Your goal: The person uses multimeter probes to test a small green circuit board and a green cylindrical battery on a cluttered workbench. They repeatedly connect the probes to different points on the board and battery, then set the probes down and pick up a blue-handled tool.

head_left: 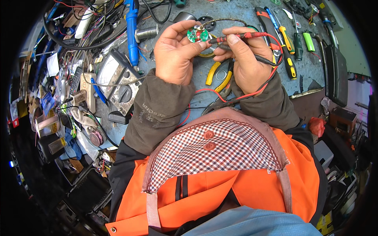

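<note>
My left hand (173, 53) pinches a small round green circuit board (193, 35) between thumb and fingers, raised over the bench. A dark cable (226, 19) arcs from the board's upper edge to the right. In my right hand (250, 65) are two test probes, a red one (254, 35) and a black one (263, 59), held together. The red probe's tip points at the board's right edge; whether it touches, I cannot tell. Red and black leads loop round my right wrist. Below the hands lie yellow-handled pliers (213, 73), their jaws partly hidden by my right sleeve.
An analog multimeter (126, 78) lies left of my left forearm. Behind it are a blue soldering iron (132, 37) and a solder spool (146, 34). Screwdrivers (286, 39) and a green battery cell (308, 41) sit at the right. Cluttered tools and cables fill the far left.
</note>
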